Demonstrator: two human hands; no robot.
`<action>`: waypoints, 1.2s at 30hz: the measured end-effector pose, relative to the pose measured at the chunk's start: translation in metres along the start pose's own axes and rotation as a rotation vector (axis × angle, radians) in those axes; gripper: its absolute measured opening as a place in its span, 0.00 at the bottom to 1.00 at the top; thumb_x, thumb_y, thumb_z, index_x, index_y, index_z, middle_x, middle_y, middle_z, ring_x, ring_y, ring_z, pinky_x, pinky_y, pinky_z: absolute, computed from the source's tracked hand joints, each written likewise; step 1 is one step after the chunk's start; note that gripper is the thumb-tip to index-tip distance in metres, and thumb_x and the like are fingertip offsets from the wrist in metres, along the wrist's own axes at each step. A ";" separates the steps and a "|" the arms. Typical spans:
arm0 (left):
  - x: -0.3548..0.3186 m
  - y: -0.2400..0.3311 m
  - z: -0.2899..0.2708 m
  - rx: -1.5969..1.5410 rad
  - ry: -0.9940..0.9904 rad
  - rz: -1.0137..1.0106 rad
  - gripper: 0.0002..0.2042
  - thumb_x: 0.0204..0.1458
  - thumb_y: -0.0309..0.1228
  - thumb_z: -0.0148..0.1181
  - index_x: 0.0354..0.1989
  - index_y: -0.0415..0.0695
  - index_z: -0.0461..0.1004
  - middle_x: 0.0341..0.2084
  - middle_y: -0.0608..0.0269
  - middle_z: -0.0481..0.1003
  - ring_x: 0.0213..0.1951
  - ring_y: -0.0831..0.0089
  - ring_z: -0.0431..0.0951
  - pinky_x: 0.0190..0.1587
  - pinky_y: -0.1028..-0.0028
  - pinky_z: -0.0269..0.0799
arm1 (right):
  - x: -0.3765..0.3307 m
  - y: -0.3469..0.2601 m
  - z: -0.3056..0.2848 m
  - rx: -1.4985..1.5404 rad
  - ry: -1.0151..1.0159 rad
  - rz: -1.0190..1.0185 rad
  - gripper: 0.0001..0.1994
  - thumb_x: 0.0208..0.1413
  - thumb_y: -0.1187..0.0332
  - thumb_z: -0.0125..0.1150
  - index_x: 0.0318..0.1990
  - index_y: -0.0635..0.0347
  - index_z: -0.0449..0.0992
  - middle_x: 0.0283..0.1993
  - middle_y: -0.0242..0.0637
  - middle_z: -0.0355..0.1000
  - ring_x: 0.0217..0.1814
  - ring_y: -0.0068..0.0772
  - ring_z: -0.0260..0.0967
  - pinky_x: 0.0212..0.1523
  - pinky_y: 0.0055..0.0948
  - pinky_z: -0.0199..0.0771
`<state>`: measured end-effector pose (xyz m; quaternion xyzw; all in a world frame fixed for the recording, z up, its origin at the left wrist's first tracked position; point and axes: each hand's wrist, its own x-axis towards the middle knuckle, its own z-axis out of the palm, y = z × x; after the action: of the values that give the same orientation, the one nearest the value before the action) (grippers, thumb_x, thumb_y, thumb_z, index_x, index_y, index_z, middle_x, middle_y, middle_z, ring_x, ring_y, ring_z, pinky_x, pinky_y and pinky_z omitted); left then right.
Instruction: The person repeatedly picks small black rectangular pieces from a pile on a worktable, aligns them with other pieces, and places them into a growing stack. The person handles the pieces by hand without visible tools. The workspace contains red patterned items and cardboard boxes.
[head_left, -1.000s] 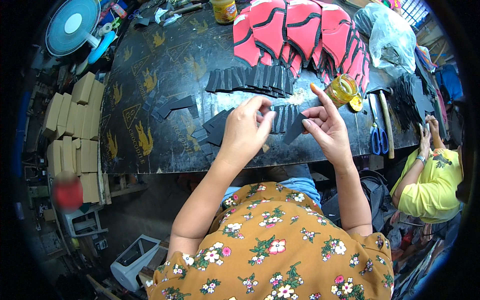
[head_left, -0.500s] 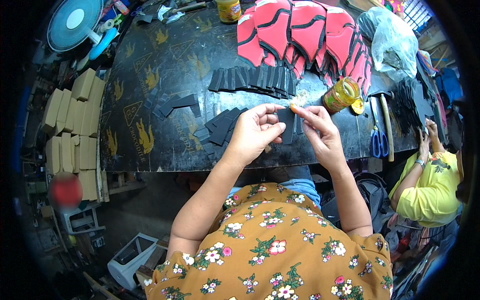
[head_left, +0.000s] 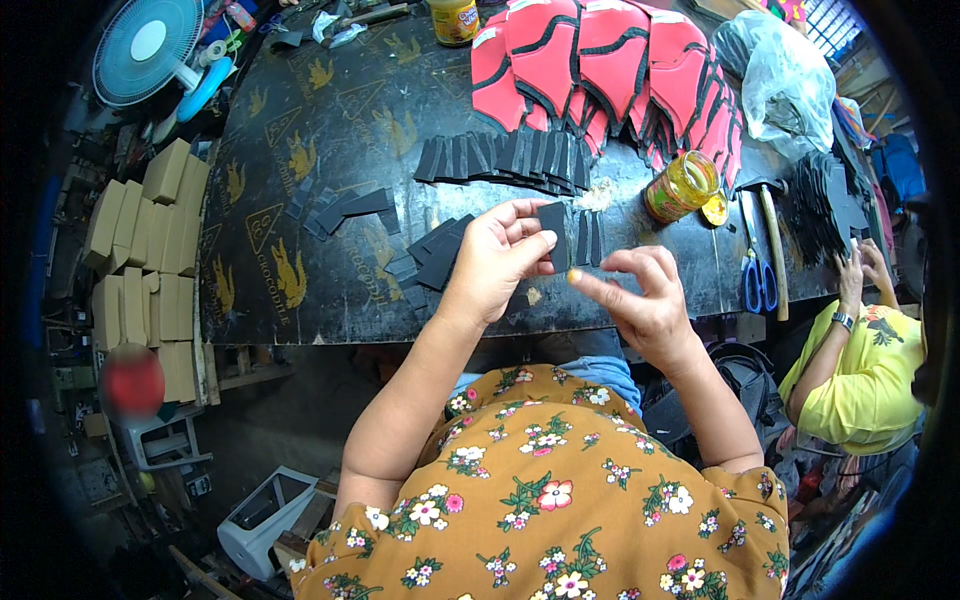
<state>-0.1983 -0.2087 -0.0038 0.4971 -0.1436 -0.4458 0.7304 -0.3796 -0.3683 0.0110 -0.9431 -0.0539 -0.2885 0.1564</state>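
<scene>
My left hand [head_left: 497, 252] pinches a small black rectangular piece [head_left: 553, 226] between thumb and fingers, upright just above the table. To its right and lower down, my right hand [head_left: 645, 305] is apart from the piece, its index finger stretched out and the other fingers loosely bent. A yellowish smear shows on that fingertip. Beyond my hands lies a row of overlapping black strips [head_left: 505, 162], and a few narrow strips [head_left: 590, 238] lie just behind the held piece. More black pieces [head_left: 440, 252] are spread by my left wrist. An uncapped glass jar [head_left: 683, 187] with yellowish contents leans at the right.
Overlapping pink panels with black trim [head_left: 612, 62] cover the far right. Blue-handled scissors [head_left: 758, 283] and a hammer [head_left: 775, 250] lie right of the jar, near stacked black pieces [head_left: 825, 208]. A co-worker in yellow [head_left: 860, 375] sits at the right, hands at that stack.
My right hand has drawn away from the black piece, down and toward me, with its fingers spreading. My left hand has shifted slightly left and up, keeping the piece.
</scene>
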 end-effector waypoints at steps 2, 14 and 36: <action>0.000 0.004 -0.001 0.054 -0.030 0.009 0.21 0.64 0.22 0.67 0.65 0.39 0.74 0.45 0.64 0.83 0.41 0.80 0.84 0.40 0.78 0.83 | 0.000 0.000 -0.005 -0.011 -0.026 -0.009 0.29 0.47 0.83 0.66 0.55 0.41 0.89 0.48 0.37 0.73 0.50 0.43 0.71 0.53 0.42 0.75; -0.007 0.009 0.005 0.106 -0.075 0.037 0.18 0.64 0.20 0.65 0.62 0.35 0.74 0.43 0.60 0.82 0.39 0.80 0.84 0.37 0.77 0.84 | 0.024 0.023 0.005 -0.165 0.077 0.049 0.30 0.49 0.77 0.70 0.60 0.34 0.87 0.53 0.30 0.74 0.52 0.39 0.71 0.56 0.41 0.72; 0.014 0.001 -0.033 0.790 0.144 0.244 0.17 0.57 0.23 0.69 0.56 0.41 0.79 0.33 0.57 0.82 0.31 0.71 0.84 0.37 0.68 0.80 | -0.019 0.007 0.002 0.106 0.150 0.320 0.25 0.50 0.84 0.67 0.56 0.53 0.86 0.49 0.39 0.75 0.50 0.44 0.72 0.53 0.39 0.73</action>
<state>-0.1684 -0.1998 -0.0215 0.7482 -0.3097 -0.2310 0.5394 -0.3930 -0.3744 -0.0026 -0.9059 0.0934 -0.3264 0.2531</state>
